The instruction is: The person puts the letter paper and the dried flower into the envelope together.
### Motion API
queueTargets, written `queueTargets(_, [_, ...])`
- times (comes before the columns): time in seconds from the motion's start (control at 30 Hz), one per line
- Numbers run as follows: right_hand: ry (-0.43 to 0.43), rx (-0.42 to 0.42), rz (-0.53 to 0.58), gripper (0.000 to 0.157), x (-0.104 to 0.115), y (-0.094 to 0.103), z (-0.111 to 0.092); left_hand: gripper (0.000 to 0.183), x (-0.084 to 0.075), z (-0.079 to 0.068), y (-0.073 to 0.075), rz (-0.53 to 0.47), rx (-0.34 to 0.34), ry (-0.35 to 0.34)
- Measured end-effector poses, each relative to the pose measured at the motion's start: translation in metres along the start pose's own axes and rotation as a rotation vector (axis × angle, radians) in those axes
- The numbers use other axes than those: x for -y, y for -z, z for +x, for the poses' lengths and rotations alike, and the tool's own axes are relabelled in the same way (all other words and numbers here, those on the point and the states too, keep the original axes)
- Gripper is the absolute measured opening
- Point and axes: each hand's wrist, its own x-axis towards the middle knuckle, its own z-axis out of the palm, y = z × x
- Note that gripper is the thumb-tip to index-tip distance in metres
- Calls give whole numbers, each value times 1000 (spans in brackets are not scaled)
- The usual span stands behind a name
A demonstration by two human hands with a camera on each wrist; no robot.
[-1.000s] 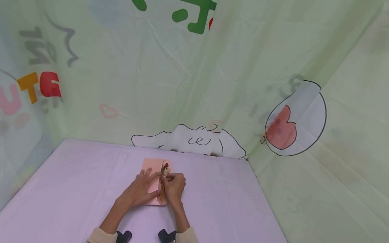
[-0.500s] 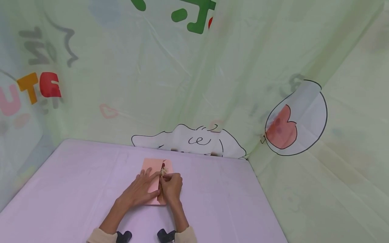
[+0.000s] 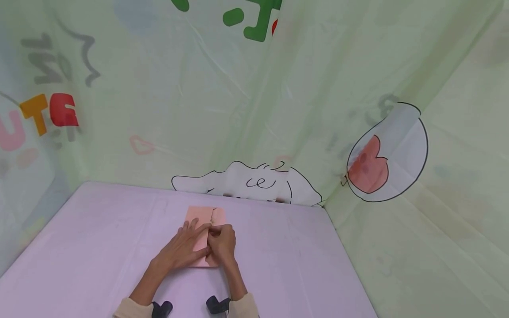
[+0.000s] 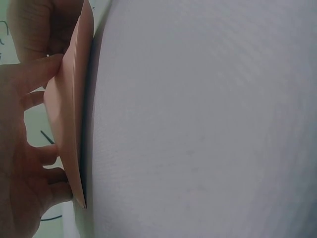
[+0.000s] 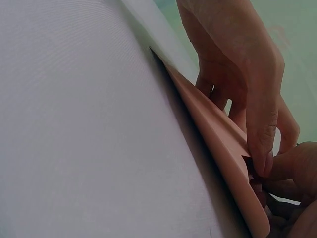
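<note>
A pink paper envelope (image 3: pixel 199 214) lies on the table with its slit running lengthwise near the right side. My left hand (image 3: pixel 184 246) rests on its left part, fingers spread, with index finger and thumb at the slit's edge. At the slit, the curled fingers of my right hand (image 3: pixel 223 243) pinch a small dried-flower bunch, now mostly hidden by the envelope's flap and the fingers. The left wrist view shows the envelope (image 4: pixel 64 114) edge-on, slightly raised. In the right wrist view, the left thumb presses beside the gap in the envelope (image 5: pixel 218 141), close to the right fingertips.
A pale lilac cloth covers the table (image 3: pixel 298 265). Behind it hangs a light green printed curtain (image 3: pixel 199 110), which also closes off the sides. Black straps with camera mounts (image 3: pixel 218 304) sit at both wrists, by the beige sleeves (image 3: pixel 133 308).
My right hand has moved slightly left, sliding the dried-flower bunch under the envelope's flap; its red and cream heads have gone out of sight. The left hand has stayed in place.
</note>
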Motion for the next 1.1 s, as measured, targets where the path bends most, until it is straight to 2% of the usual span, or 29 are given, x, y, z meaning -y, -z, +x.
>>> queueTargets(0.07, [19, -2, -3, 15, -2, 0, 1, 72, 0, 1, 0, 1, 1, -4])
queueTargets(0.33, [-51, 77, 19, 16, 0, 2, 2, 76, 1, -1, -1, 6, 11, -14])
queueTargets(0.5, [-3, 123, 41, 18, -4, 3, 3, 75, 2, -3, 0, 24, -11, -34])
queueTargets(0.67, [65, 132, 56, 20, -12, 9, 6, 74, 1, -2, 1, 10, -7, -44])
queueTargets(0.77, [72, 129, 69, 19, -12, 18, 6, 75, 1, -2, 0, 1, 4, -44])
queueTargets(0.8, [50, 128, 70, 19, -12, 21, 7, 75, 1, -2, 0, 2, 2, -44])
queueTargets(0.97, [28, 92, -12, 24, -9, 41, 9, 73, 2, -2, 1, 30, -13, -43])
queueTargets(1.1, [81, 30, -115, 32, -15, 56, 14, 72, 2, -1, 3, 91, -71, -64])
